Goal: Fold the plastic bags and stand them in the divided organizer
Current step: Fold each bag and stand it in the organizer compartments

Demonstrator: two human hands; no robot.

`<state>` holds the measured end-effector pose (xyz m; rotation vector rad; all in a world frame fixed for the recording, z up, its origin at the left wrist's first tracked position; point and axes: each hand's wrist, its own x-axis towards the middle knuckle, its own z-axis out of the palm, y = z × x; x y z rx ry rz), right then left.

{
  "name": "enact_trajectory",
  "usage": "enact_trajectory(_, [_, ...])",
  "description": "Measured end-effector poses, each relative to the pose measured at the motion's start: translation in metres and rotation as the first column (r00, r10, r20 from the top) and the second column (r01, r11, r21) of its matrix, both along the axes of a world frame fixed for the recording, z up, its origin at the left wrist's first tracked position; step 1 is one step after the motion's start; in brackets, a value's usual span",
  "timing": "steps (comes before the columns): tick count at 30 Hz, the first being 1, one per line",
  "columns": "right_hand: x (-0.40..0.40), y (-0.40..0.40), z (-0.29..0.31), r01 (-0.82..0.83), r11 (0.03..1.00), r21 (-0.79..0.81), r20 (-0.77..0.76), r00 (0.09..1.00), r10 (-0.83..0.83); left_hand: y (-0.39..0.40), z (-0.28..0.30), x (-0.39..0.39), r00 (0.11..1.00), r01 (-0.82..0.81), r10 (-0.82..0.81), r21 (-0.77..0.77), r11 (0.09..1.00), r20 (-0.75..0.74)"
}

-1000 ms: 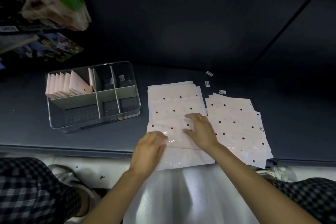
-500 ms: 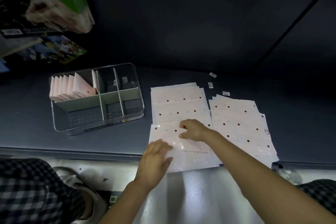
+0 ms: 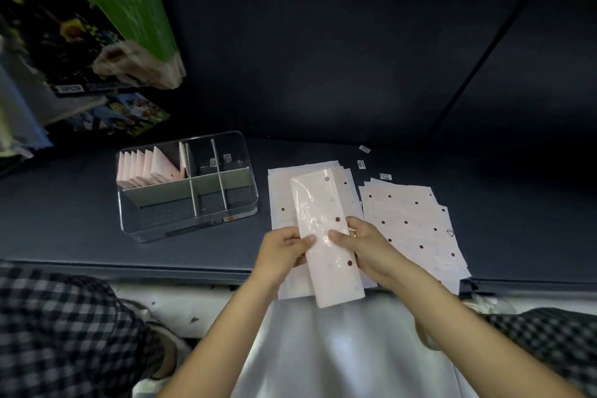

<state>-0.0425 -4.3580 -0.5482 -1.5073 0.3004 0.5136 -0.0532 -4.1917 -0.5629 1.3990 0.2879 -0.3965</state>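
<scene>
Pinched at mid-length between the left hand (image 3: 284,250) and right hand (image 3: 365,245), thumbs on top, the folded plastic bag (image 3: 326,236) hovers over the counter's near edge, looking light, limp and slippery, best held by its long edges.

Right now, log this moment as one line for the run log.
stage: folding | left hand and right hand: hold folded strip bag | organizer: folded bags in back-left compartment | flat bags: waiting
</scene>
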Motion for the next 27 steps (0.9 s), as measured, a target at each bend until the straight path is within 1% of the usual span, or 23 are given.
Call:
enact_trajectory(2, [-0.006,-0.002,0.007,-0.032,0.997,-0.067,0.028,0.999,0.034,0.006,0.006,-0.003,1.000,0.005,-0.005,0.022,1.000,-0.005])
enact_trajectory(5, [-0.013,-0.005,0.014,-0.054,0.996,-0.069,0.036,0.998,0.056,0.016,0.014,-0.006,0.999,0.039,-0.038,0.023,0.999,-0.006])
enact_trajectory(7, [-0.018,-0.007,0.015,-0.067,0.998,-0.017,0.039,0.997,0.068,0.020,0.018,-0.008,0.998,0.055,-0.055,0.019,0.998,0.004])
enact_trajectory(9, [-0.022,-0.009,0.016,-0.067,0.995,0.078,0.047,0.997,0.063,0.025,0.022,-0.009,0.998,0.058,-0.058,-0.012,0.998,0.020])
enact_trajectory(11, [-0.025,-0.009,0.017,-0.032,0.988,0.154,0.049,0.999,0.024,0.029,0.024,-0.010,0.997,0.071,-0.069,-0.058,0.996,0.032])
enact_trajectory(14, [-0.029,-0.005,0.016,0.031,0.979,0.200,0.073,0.996,-0.046,0.032,0.025,-0.011,0.996,0.085,-0.082,-0.101,0.991,0.033])
enact_trajectory(17, [-0.033,0.001,0.015,0.053,0.989,0.141,0.163,0.984,-0.076,0.032,0.025,-0.013,1.000,0.022,-0.020,-0.115,0.993,0.019])
enact_trajectory(20, [-0.036,0.004,0.013,0.102,0.991,0.087,0.243,0.962,-0.121,0.026,0.022,-0.016,0.994,-0.080,0.066,-0.160,0.984,-0.092])
enact_trajectory(22, [-0.037,0.004,0.010,0.108,0.993,0.040,0.291,0.950,-0.115,0.021,0.022,-0.019,0.988,-0.061,0.042,-0.127,0.990,-0.146])
enact_trajectory(25, [-0.039,0.004,0.008,0.108,0.994,0.012,0.325,0.940,-0.106,0.016,0.018,-0.022,0.990,0.009,-0.017,-0.058,0.998,-0.140])
enact_trajectory(27, [-0.039,0.004,0.007,0.102,0.995,-0.003,0.329,0.939,-0.096,0.014,0.016,-0.024,0.994,-0.043,0.039,-0.033,0.999,-0.104])
